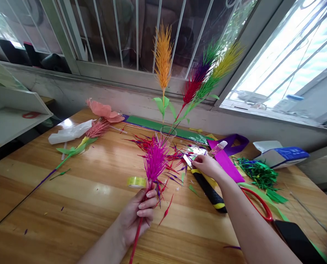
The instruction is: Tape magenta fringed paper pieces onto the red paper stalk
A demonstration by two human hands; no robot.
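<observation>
A: What do the fingers hold?
B: Left hand (137,216) grips the red stem of a magenta paper flower (154,161), near the surface's (70,205) front edge. Right hand (207,165) rests on a knife (209,187); its fingertips are hidden, grip unclear.
A: Anything cut off?
B: Red scissors (258,203) pass behind the forearm; a phone (298,242) leaves the lower right corner.

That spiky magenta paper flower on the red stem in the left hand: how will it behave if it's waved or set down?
The magenta fringed paper flower looks very light: the left hand holds its thin red stem in a loose fist. The fine strips probably bend and crush easily. Being top-heavy on so slim a stem, it would likely wobble when waved.
</observation>
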